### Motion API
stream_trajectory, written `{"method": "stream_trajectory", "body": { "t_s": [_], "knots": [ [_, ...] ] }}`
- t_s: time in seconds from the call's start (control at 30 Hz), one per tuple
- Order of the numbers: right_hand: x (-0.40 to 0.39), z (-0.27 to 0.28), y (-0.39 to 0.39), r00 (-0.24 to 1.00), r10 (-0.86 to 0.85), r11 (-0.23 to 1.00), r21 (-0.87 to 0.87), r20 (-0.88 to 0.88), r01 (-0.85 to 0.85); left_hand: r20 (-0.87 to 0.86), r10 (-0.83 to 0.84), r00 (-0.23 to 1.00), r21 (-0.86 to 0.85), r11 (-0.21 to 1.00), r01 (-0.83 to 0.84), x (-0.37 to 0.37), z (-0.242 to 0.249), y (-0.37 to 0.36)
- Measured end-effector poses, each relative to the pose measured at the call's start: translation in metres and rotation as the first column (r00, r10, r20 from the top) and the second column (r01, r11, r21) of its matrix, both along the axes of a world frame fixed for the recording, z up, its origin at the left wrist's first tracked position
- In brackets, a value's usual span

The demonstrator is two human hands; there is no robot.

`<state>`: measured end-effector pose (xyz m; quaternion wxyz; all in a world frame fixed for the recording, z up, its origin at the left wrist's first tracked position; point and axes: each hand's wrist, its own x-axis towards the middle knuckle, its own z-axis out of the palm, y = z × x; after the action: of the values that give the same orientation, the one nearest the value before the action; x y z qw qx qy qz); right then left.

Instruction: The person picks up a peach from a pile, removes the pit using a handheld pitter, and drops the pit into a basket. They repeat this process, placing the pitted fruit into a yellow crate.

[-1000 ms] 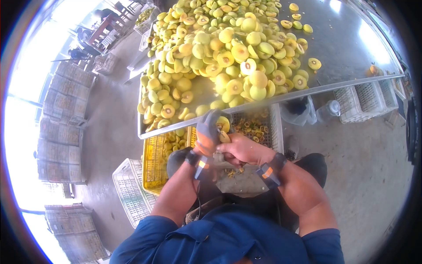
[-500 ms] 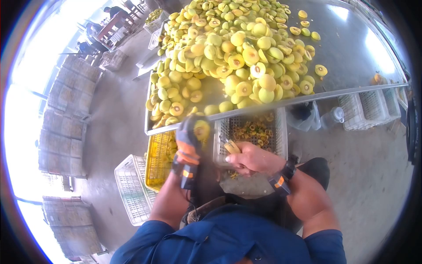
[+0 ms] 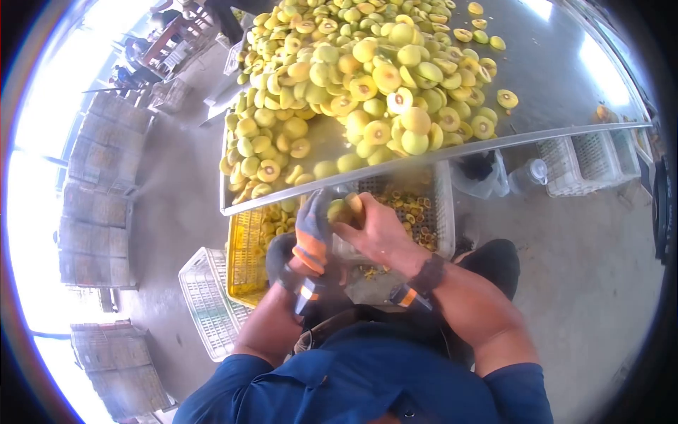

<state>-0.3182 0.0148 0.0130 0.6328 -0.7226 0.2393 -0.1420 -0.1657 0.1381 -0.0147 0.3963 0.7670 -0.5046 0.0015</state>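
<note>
Below the table edge (image 3: 424, 157), fruit (image 3: 337, 210) is gripped by gloved left hand (image 3: 311, 230); bare right hand (image 3: 374, 230), closed on a tool (image 3: 354, 205), works it above grey crate (image 3: 441, 212) at 12 o'clock, probably catching scraps.

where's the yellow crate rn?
Head view, lower left of centre: the yellow crate sits under the metal table edge, left of the gloved left hand, beside a white crate.

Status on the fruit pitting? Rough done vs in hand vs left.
Done: a yellow crate below the table holds cut fruit, and a white crate holds pits and scraps. In hand: the gloved left hand grips one fruit while the bare right hand works on it. Left: a large heap of fruit on the steel table, some of it showing pits.
</note>
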Motion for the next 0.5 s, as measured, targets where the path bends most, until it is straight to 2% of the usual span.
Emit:
{"method": "stream_trajectory", "body": {
  "t_s": [0.07,0.1,0.2,0.23,0.33,0.37,0.43,0.47,0.5],
  "knots": [
    [0.003,-0.013,-0.001,0.998,-0.055,0.997,-0.057,0.032,0.057,-0.152,-0.042,0.987,0.032,0.998,0.048,-0.011,0.008,-0.013],
    [0.003,-0.016,-0.003,0.997,-0.069,0.996,-0.059,0.027,0.070,-0.040,-0.034,0.999,0.059,0.998,0.036,-0.013,0.009,-0.016],
    [0.002,-0.020,-0.007,0.996,-0.090,0.993,-0.080,0.024,0.092,0.156,-0.056,0.986,0.074,0.996,0.045,-0.012,-0.012,-0.015],
    [0.002,-0.024,-0.007,0.996,-0.089,0.991,-0.093,0.031,0.092,0.165,-0.033,0.986,0.069,0.997,0.022,-0.016,-0.011,-0.014],
    [0.001,-0.024,-0.016,0.996,-0.090,0.979,-0.182,0.011,0.091,-0.080,0.053,0.995,0.131,0.991,-0.042,-0.005,-0.008,-0.002],
    [-0.001,-0.024,-0.019,0.996,-0.090,0.973,-0.214,-0.004,0.087,0.136,0.037,0.990,0.108,0.993,-0.052,-0.009,0.019,0.004],
    [-0.010,-0.016,-0.030,0.976,0.016,0.957,-0.279,-0.215,-0.077,0.300,0.118,0.947,0.119,0.980,-0.160,0.034,-0.011,0.046],
    [-0.015,-0.016,-0.036,0.946,0.058,0.941,-0.298,-0.320,-0.159,0.355,0.136,0.925,0.172,0.963,-0.208,0.046,-0.003,0.067],
    [-0.021,-0.029,-0.036,0.953,0.028,0.909,-0.389,-0.302,-0.150,0.303,0.149,0.941,0.177,0.962,-0.209,0.053,0.017,0.082]
  ]
}}
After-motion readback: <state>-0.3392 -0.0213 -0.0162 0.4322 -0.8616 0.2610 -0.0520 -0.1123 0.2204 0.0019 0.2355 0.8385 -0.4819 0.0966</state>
